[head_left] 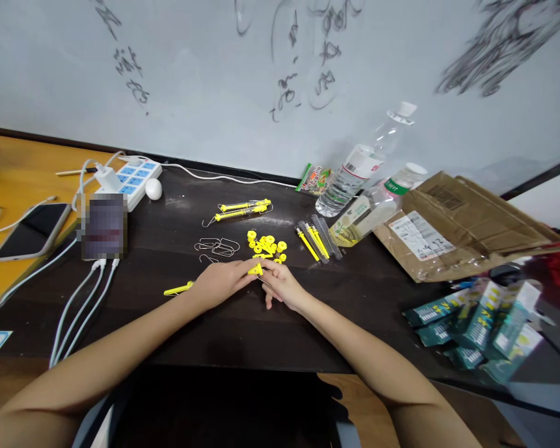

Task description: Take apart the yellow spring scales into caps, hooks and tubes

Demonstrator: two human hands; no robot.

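Both of my hands meet over the middle of the dark table. Between the fingertips of my left hand (pixel 221 283) is a small yellow plastic cap (pixel 255 270). My right hand (pixel 284 287) closes against it from the other side, pinching a thin metal wire hook (pixel 265 283) that runs from the cap. Just beyond lie several loose yellow caps (pixel 268 242) and several bent wire hooks (pixel 217 247). A yellow rod-like piece (pixel 178 289) shows beside my left wrist, partly hidden. Farther back rest two yellow spring scales (pixel 242 211) with hooks.
To the right are clear tubes with yellow inserts (pixel 315 241), a snack packet (pixel 315 179), two plastic bottles (pixel 354 180), a brown parcel (pixel 452 230) and green boxes (pixel 480 320). Left are a power strip (pixel 142 180), a blurred device with cables (pixel 103 227) and a phone (pixel 32 230).
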